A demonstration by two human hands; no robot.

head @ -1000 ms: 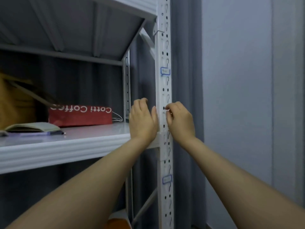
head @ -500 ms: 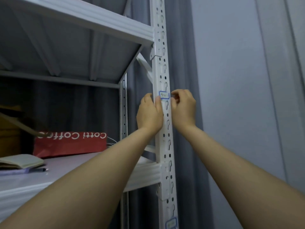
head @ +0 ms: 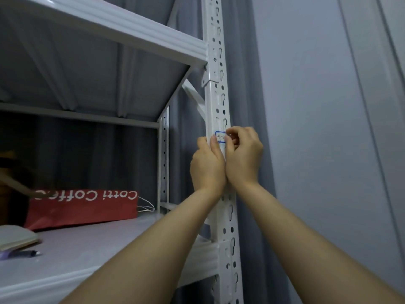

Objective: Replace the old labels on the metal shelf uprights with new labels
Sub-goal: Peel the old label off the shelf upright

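A white perforated metal upright (head: pixel 219 99) runs up the middle of the view. On it sits a small white label with a blue border (head: pixel 220 137), handwriting on it. My left hand (head: pixel 208 165) wraps the upright just below the label, its thumb touching the label's left edge. My right hand (head: pixel 243 154) is on the upright's right side, its thumb and fingertips pinching the label's right edge. Whether the label's right end is lifted off the metal I cannot tell.
White shelf boards (head: pixel 109 31) jut left above and below my hands. On the lower shelf (head: pixel 87 249) lie a red Cotti Coffee bag (head: pixel 83 207), a notebook (head: pixel 15 238) and a pen (head: pixel 28 253). Grey curtain and wall stand to the right.
Both hands moved up the upright from the shelf joint to the upper blue-bordered label, and the view tilted up. My right fingers have closed onto the label's right edge.
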